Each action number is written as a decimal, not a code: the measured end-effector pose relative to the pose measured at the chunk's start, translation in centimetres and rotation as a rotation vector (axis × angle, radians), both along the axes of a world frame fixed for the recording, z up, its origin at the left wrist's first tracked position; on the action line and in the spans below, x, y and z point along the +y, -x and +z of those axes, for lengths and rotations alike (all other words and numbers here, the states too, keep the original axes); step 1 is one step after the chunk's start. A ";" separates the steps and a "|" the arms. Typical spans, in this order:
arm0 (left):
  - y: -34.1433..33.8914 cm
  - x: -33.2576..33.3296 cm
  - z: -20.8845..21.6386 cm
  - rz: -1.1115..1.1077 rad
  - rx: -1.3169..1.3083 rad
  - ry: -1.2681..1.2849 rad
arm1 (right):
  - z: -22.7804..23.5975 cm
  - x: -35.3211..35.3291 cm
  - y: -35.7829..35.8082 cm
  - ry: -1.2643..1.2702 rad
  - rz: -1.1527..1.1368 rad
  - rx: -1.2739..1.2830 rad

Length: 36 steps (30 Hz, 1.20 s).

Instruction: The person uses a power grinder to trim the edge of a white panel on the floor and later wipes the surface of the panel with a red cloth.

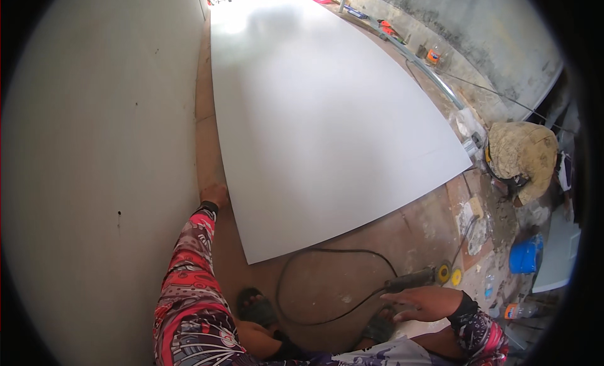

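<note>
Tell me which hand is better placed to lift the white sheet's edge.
Left, likely: the left hand is at the left edge of the white sheet, grip unclear; the right hand is away from it, near the power tool.

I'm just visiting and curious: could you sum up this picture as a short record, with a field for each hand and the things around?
Left hand: at the sheet's left edge; its grip is hard to make out
Right hand: open, nothing visible in it, near a corded power tool
Main thing: large white sheet, lying flat
Floor: reddish-brown, with a looped dark cord
Right side: blue bucket; another person in a tan patterned jacket
Left side: pale wall
</note>
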<state>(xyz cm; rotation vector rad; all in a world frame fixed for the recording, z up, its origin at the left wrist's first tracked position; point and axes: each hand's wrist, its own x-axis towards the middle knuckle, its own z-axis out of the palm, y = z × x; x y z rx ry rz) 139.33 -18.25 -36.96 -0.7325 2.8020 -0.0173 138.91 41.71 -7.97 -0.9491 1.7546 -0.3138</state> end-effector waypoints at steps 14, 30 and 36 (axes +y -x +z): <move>-0.3 -0.4 0.0 0.022 -0.077 -0.039 | 0.1 -0.2 0.0 -0.013 0.016 -0.050; 0.2 -0.3 -0.3 0.026 -0.044 -0.025 | 0.2 0.0 0.2 -0.006 0.012 -0.048; 0.2 -0.9 -0.9 -0.002 -0.050 0.022 | 0.0 0.1 0.1 -0.011 0.000 -0.046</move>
